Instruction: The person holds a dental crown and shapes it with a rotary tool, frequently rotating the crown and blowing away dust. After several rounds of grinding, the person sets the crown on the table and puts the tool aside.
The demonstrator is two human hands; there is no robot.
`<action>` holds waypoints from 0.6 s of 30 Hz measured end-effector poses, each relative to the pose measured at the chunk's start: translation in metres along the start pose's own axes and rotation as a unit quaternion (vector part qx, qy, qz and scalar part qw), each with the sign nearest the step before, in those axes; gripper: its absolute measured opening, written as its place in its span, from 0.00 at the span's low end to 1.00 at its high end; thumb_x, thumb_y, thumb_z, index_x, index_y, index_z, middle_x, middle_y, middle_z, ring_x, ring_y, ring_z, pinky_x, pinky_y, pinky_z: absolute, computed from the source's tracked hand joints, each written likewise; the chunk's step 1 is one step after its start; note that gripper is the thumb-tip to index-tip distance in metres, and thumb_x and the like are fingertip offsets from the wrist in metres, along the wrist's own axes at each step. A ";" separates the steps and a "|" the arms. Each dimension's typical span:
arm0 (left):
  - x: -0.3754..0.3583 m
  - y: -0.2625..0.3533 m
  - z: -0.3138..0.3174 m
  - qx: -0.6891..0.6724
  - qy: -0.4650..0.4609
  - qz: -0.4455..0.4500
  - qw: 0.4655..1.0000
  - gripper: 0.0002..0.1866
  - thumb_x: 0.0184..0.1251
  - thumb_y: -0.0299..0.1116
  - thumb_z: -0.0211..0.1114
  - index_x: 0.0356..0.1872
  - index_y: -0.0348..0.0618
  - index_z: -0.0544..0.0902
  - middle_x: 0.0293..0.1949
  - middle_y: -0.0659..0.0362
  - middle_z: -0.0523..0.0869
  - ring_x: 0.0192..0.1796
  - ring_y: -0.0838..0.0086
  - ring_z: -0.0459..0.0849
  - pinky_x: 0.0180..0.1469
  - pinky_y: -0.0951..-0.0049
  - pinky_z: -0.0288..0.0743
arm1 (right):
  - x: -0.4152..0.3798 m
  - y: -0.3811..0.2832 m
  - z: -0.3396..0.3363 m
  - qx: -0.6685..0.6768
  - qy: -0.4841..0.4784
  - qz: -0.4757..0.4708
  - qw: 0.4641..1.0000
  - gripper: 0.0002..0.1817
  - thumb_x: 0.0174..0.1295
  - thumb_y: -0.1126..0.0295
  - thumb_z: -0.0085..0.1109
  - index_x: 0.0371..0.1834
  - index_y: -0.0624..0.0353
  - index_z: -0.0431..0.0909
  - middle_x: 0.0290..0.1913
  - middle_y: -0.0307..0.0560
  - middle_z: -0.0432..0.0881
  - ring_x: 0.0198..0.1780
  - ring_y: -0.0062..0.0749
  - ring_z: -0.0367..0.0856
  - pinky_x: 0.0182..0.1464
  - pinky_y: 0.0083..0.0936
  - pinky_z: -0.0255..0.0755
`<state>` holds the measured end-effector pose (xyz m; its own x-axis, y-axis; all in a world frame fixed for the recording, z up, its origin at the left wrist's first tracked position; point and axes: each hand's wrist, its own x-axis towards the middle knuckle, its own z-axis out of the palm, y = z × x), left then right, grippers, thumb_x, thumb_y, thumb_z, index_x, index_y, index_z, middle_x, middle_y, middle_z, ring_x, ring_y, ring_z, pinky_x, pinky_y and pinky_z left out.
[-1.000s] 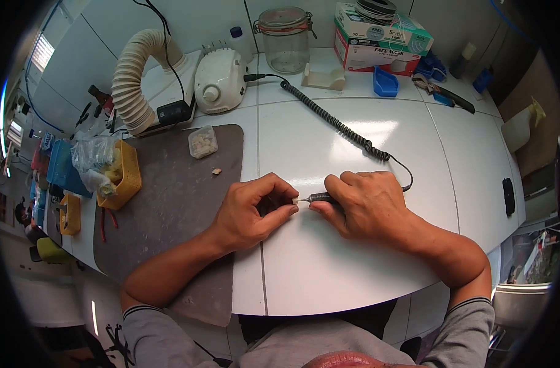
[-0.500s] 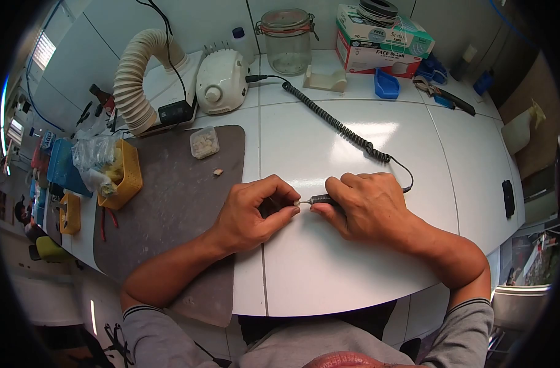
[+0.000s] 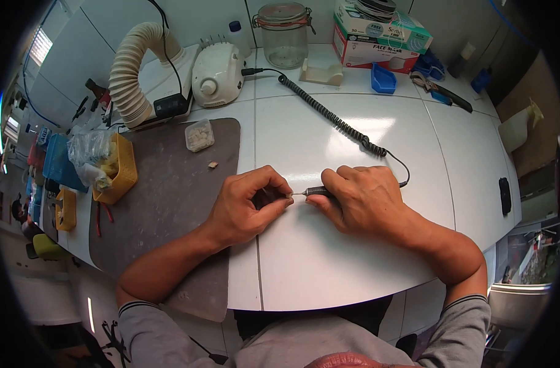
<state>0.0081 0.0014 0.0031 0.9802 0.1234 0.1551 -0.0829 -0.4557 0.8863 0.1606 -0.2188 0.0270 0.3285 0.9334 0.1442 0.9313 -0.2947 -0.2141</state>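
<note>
My right hand (image 3: pixel 369 199) is wrapped round a dark rotary handpiece (image 3: pixel 317 191), with its thin metal bit pointing left. The bit's end meets the fingertips of my left hand (image 3: pixel 249 205). Thumb and forefinger of that hand pinch a tiny whitish piece (image 3: pixel 290 195), mostly covered by the fingers, so its exact kind cannot be made out. A black coiled cord (image 3: pixel 335 116) runs from the handpiece to a white control unit (image 3: pixel 217 75) with a round knob. On the grey-brown mat (image 3: pixel 163 178) are a clear box of pale bits (image 3: pixel 199 135) and a small loose fragment (image 3: pixel 213 165).
A ribbed white hose (image 3: pixel 121 73) arches at the back left. Yellow basket (image 3: pixel 125 172) and blue bin (image 3: pixel 62 164) stand at the left. Behind are a glass jar (image 3: pixel 285 40), face mask boxes (image 3: pixel 378 43), a blue tray (image 3: pixel 383 80) and a knife (image 3: pixel 455 98).
The whole view has shifted slightly, with things appearing a little higher and further left. Both hands keep their grips, and less of the whitish piece shows between my left fingertips.
</note>
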 end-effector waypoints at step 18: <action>0.001 -0.002 0.001 -0.008 0.005 0.006 1.000 0.07 0.70 0.23 0.79 0.45 0.38 0.89 0.36 0.59 0.94 0.35 0.80 0.91 0.38 0.76 0.83 | 0.000 0.001 0.003 -0.005 0.019 -0.012 1.000 0.29 0.80 0.41 0.65 0.34 0.58 0.84 0.23 0.48 0.86 0.21 0.41 0.87 0.23 0.38 0.75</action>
<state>0.0091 0.0014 0.0013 0.9771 0.1278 0.1700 -0.0970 -0.4437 0.8909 0.1614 -0.2187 0.0240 0.3110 0.9321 0.1856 0.9406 -0.2738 -0.2007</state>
